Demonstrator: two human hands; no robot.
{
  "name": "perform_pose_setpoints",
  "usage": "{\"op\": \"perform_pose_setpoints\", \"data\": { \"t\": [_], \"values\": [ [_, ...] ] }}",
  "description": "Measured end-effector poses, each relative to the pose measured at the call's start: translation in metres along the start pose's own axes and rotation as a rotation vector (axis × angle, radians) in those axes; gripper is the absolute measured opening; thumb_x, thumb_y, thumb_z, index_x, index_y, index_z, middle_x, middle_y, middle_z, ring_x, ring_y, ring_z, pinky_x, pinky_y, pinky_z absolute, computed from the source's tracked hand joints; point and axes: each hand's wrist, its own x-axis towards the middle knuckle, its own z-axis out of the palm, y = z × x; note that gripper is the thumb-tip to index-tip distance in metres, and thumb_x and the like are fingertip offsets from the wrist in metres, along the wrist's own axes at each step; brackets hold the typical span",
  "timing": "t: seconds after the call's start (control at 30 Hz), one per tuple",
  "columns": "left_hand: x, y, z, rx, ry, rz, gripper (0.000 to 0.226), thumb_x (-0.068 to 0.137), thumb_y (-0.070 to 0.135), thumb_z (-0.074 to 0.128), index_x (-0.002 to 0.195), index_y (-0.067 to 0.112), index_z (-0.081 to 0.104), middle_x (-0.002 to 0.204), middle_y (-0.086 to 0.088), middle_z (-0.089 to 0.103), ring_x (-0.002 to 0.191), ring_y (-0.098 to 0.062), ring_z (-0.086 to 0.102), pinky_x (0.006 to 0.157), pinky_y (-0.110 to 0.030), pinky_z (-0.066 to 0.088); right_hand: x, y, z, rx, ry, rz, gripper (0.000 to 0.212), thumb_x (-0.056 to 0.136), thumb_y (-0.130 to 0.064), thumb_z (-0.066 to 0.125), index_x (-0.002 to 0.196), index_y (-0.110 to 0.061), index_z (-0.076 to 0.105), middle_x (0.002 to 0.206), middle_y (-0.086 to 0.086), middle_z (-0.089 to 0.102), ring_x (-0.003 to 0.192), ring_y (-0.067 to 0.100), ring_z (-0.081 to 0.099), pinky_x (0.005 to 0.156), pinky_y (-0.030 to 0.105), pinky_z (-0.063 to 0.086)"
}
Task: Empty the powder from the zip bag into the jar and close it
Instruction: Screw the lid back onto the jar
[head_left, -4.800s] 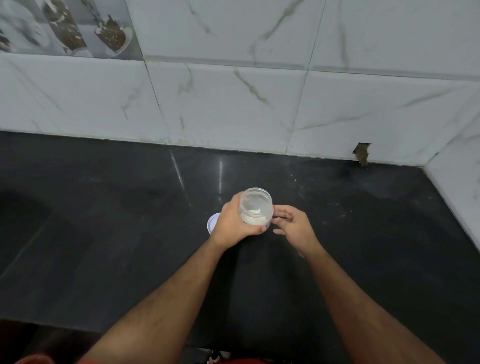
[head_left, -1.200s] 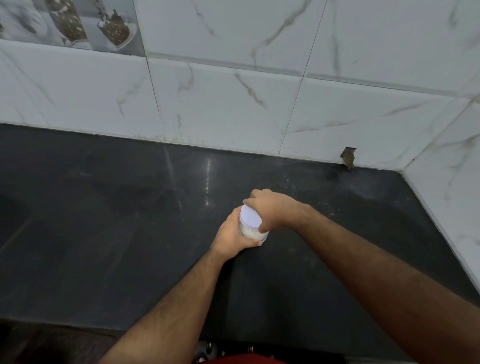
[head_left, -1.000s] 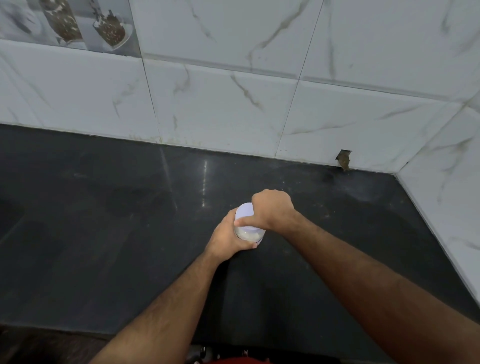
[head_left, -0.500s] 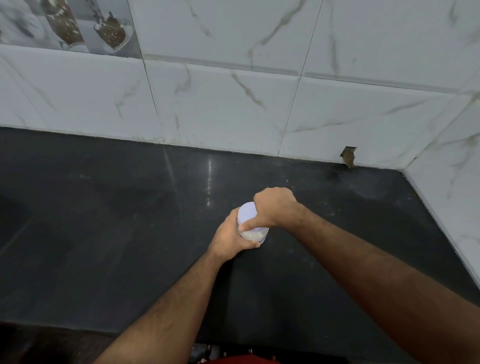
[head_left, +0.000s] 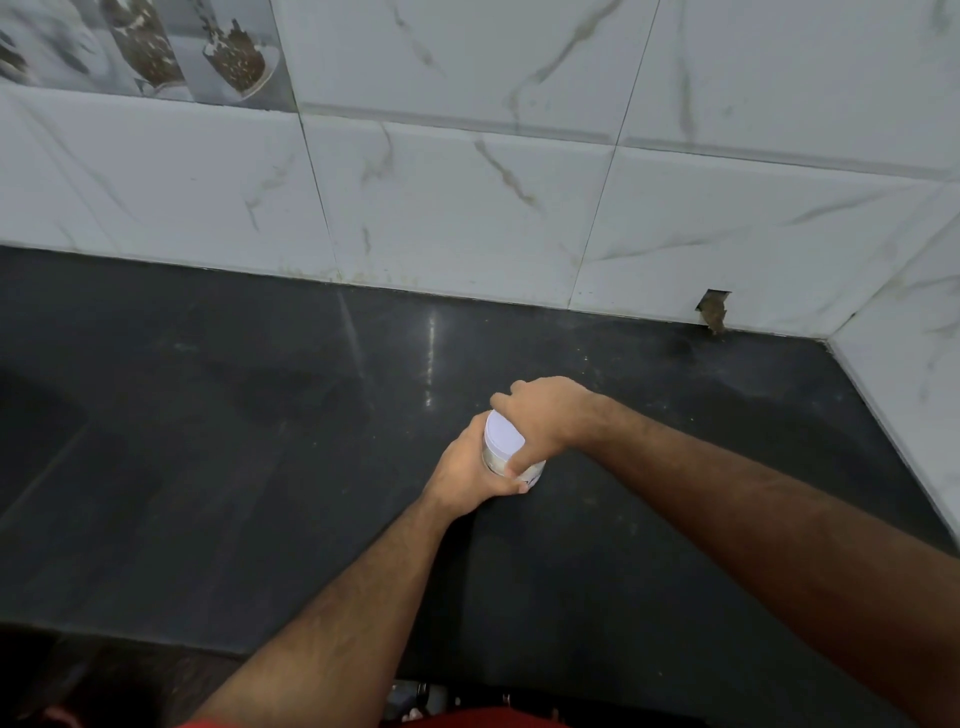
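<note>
My left hand (head_left: 470, 475) wraps the clear jar (head_left: 511, 467) at frame centre, fingers curled round its lower wall. My right hand (head_left: 545, 415) covers the white lid (head_left: 501, 434) from above, thumb and fingers clamped on its rim. The jar stands on the black countertop (head_left: 208, 441), below the marble wall tiles (head_left: 467, 208).

Left hand (head_left: 470, 475) and right hand (head_left: 545, 415) (fingers curled) meet, gripping.

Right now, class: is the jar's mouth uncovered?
No. A white lid sits on the jar, gripped by the right hand.
</note>
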Motion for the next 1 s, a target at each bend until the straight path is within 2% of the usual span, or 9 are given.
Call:
{"op": "perform_pose_setpoints", "data": {
  "t": [0.13,0.27,0.43,0.7,0.9,1.0],
  "values": [
    [0.001,-0.002,0.0,-0.02,0.0,0.0,0.094,0.056,0.026,0.091,0.135,0.035,0.041,0.121,0.018,0.061,0.113,-0.004,0.058,0.085,-0.02,0.048,-0.004,0.009,0.015,-0.029,0.087,-0.067,0.073,0.08,-0.07,0.053,0.131,-0.018,0.045,0.11,0.006,0.059,0.075,0.021,0.053,0.058,0.032,0.041],
    [0.002,-0.002,0.002,-0.019,0.01,-0.005,0.089,0.056,0.028,0.092,0.129,0.04,0.041,0.116,0.02,0.061,0.108,-0.001,0.059,0.081,-0.016,0.048,-0.005,0.004,0.03,0.012,0.166,-0.009,0.071,0.084,-0.069,0.047,0.129,-0.015,0.044,0.109,0.008,0.057,0.068,0.024,0.052,0.055,0.032,0.041],
    [0.003,-0.004,0.006,-0.017,0.045,-0.014,0.091,0.054,0.037,0.092,0.13,0.041,0.043,0.116,0.022,0.062,0.107,0.0,0.06,0.084,-0.024,0.054,-0.004,0.002,0.039,0.06,0.218,0.035,0.073,0.084,-0.072,0.042,0.131,-0.016,0.044,0.108,0.007,0.057,0.069,0.023,0.052,0.057,0.032,0.042],
    [0.005,-0.003,0.009,-0.01,0.061,0.016,0.087,0.056,0.036,0.091,0.13,0.039,0.044,0.114,0.023,0.063,0.104,0.002,0.061,0.085,-0.028,0.056,-0.006,-0.004,0.049,0.163,0.272,0.128,0.075,0.085,-0.072,0.042,0.135,-0.016,0.043,0.111,0.008,0.057,0.069,0.023,0.046,0.058,0.03,0.039],
    [0.004,-0.002,0.006,-0.018,0.027,0.019,0.093,0.054,0.033,0.091,0.132,0.04,0.041,0.116,0.022,0.062,0.107,0.001,0.06,0.089,-0.032,0.056,-0.008,-0.008,0.05,0.291,0.262,0.172,0.074,0.082,-0.07,0.046,0.133,-0.018,0.042,0.115,0.006,0.055,0.076,0.025,0.058,0.061,0.032,0.044],
    [0.002,-0.001,0.004,-0.032,-0.005,0.01,0.097,0.054,0.03,0.092,0.134,0.042,0.037,0.12,0.021,0.06,0.112,-0.001,0.058,0.094,-0.032,0.054,-0.011,-0.005,0.052,0.395,0.265,0.185,0.077,0.078,-0.07,0.053,0.136,-0.022,0.041,0.119,0.003,0.054,0.088,0.026,0.061,0.067,0.033,0.044]
  ]
}}
